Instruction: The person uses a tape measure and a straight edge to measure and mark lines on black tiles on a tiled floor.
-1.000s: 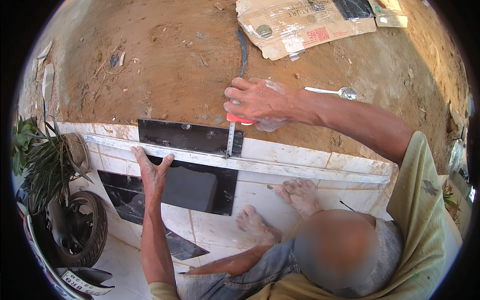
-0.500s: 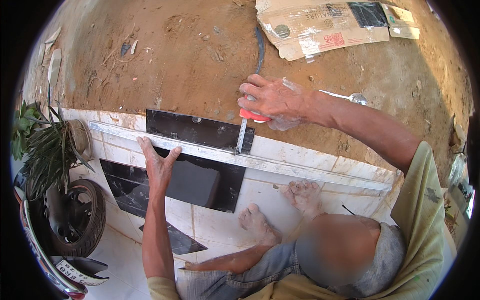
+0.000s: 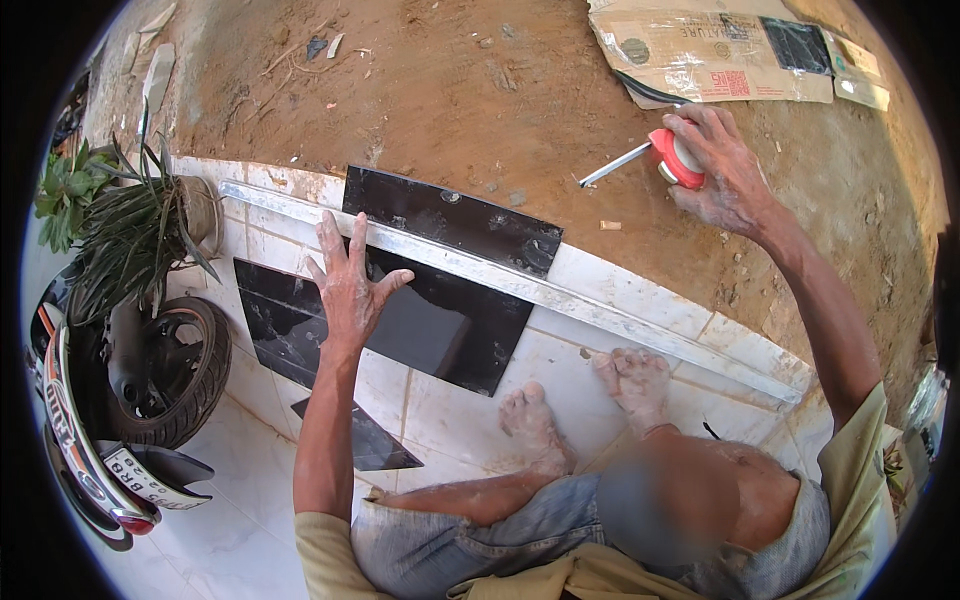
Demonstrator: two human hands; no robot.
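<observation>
My right hand [image 3: 725, 170] grips a red and white tape measure [image 3: 675, 160] above the bare soil, a short length of its blade sticking out to the left. A long whitish metal straightedge [image 3: 600, 306] lies slantwise across the white tiles. Glossy black tile shows on both sides of it, a far strip [image 3: 460, 215] and a nearer part [image 3: 450, 330]; whether these are one piece cannot be told. Fingers spread, my left hand [image 3: 352, 285] rests over the straightedge and the black tile. Another black tile [image 3: 280, 320] sits left of that wrist, partly covered by my arm.
A triangular black tile piece [image 3: 370, 440] lies near my left forearm. At the left stand a potted plant [image 3: 130, 220] and a motorbike wheel [image 3: 185, 375]. Flattened cardboard [image 3: 710, 55] lies at the far right. My bare feet [image 3: 535, 425] are on the white tiles.
My right hand has lifted the tape measure off the black tile and moved it right and away over the soil. My left hand's fingers have spread wider. The view has shifted.
</observation>
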